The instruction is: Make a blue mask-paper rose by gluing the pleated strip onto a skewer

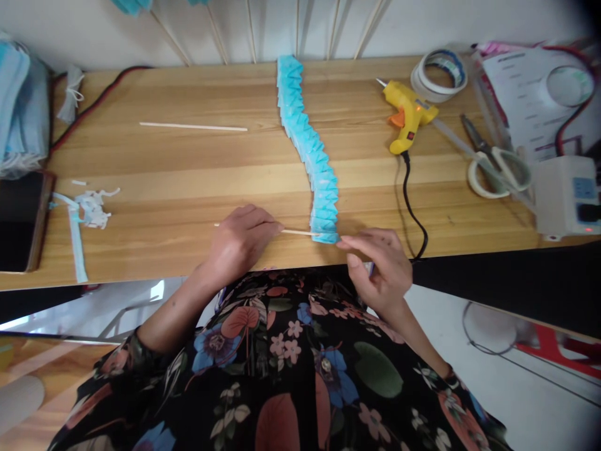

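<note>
— Holding what?
— Stick (300, 232) pinched in left hand (241, 237), tip at near end of blue strip (323, 188) on table (188, 163).
— With right hand (384, 264)?
— Nothing gripped; fingertip by strip's edge. Best steady it lightly.

Just the one cam here, worn on the head, looking forward and down over the wearer's floral top (291, 363) to the wooden table (188, 163), fairly close in. Corners go dark, so the far right edge's kinda hard to read.

Table (188, 156): wood-grained surface.
Centre: pleated blue strip (305, 141).
Right: yellow glue gun (407, 116), scissors (493, 161).
Left: phone (21, 219).
</note>
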The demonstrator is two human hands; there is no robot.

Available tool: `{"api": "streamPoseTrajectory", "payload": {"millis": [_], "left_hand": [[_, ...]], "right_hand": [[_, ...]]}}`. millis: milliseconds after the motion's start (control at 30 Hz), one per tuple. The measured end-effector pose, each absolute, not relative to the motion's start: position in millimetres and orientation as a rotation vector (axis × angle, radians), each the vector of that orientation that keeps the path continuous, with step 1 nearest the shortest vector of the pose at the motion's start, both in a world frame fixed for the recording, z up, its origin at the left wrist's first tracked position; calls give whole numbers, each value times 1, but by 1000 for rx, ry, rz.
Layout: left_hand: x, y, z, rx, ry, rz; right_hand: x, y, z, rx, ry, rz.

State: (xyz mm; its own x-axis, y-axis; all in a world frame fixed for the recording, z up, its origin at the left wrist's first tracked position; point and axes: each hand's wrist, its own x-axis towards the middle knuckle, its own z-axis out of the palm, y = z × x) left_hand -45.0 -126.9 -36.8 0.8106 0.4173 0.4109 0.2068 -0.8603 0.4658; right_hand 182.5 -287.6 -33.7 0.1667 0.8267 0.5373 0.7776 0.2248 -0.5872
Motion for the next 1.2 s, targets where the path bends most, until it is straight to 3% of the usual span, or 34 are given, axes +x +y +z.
{"api": "streamPoseTrajectory", "payload": {"millis": [1200], "left_hand": [[-47, -123, -42, 2625, 393, 753]], "right_hand": [[181, -280, -26, -1460, -1552, 161]]}}
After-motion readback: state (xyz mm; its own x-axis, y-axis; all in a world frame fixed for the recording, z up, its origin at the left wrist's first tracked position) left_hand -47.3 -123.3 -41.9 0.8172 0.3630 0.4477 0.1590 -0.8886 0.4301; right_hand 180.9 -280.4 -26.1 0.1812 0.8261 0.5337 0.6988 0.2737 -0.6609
